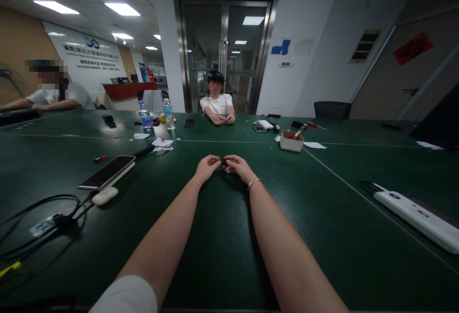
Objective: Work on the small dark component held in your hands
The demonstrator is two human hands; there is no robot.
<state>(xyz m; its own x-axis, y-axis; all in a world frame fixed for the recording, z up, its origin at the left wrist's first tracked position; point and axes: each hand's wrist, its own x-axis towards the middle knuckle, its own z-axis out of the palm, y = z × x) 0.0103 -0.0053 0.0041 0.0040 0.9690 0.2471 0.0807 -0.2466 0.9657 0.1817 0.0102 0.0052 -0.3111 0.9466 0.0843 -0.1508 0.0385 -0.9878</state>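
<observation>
Both arms reach forward over the dark green table [229, 236]. My left hand [208, 168] and my right hand [239, 167] meet above its middle, fingertips almost touching. Between them is a small dark object [224, 162], too small to name. The fingers of each hand are pinched together on it, one hand at either end. A silvery bracelet [254, 182] circles my right wrist.
Left lie a phone [106, 173], a white earbud case [105, 196] and black cables [39, 198]. Bottles [168, 114] and papers stand beyond. A small box [291, 141] and a white power strip [418, 217] are right. Two people sit around the table.
</observation>
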